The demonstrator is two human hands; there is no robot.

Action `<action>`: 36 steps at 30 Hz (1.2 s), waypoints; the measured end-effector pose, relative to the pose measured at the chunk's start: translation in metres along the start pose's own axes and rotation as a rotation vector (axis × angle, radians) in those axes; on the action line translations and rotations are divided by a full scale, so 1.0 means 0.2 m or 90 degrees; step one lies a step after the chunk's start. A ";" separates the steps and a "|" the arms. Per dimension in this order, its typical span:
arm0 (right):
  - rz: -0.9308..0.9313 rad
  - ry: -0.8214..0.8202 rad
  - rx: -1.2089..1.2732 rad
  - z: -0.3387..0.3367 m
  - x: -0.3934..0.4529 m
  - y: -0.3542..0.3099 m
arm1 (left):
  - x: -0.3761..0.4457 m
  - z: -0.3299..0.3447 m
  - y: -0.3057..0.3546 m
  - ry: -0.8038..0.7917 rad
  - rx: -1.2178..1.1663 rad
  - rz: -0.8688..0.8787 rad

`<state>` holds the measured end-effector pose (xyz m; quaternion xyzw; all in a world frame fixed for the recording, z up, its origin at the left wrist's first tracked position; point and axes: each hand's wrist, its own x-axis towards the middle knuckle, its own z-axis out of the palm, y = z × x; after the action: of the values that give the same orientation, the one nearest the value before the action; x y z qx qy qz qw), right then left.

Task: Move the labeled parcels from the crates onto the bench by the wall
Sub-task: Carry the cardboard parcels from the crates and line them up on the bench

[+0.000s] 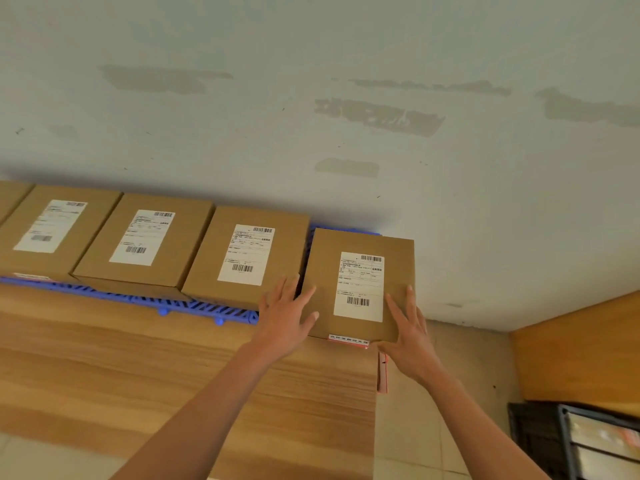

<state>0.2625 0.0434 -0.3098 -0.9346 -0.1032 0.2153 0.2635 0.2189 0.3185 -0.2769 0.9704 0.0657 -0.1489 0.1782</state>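
Head view, middle right: setting parcel [360,285] on worktop [138,358], both hands' fingers [287,289] straight, pressing its sides. Next: letting go, fetching another.

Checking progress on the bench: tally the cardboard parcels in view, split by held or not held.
Parcels not held, in the row on the blue mat: 4, one cut off at the left edge
Parcel between left hand and right hand: 1
Total: 5
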 end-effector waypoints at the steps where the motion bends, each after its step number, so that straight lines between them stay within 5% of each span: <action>1: 0.001 -0.001 0.002 0.00 0.02 0.00 | 0.01 0.00 -0.02 -0.003 0.010 0.000; 23: 0.018 -0.001 -0.159 0.04 0.15 -0.09 | 0.05 0.02 -0.12 -0.030 0.105 0.000; 36: 0.070 0.172 -0.052 -0.02 -0.32 -0.22 | -0.03 -0.09 0.17 0.003 0.051 0.249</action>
<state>0.2049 0.0584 -0.2608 -0.9692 -0.0241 0.0977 0.2248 0.2243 0.2924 -0.2482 0.9715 -0.1293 -0.1114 0.1647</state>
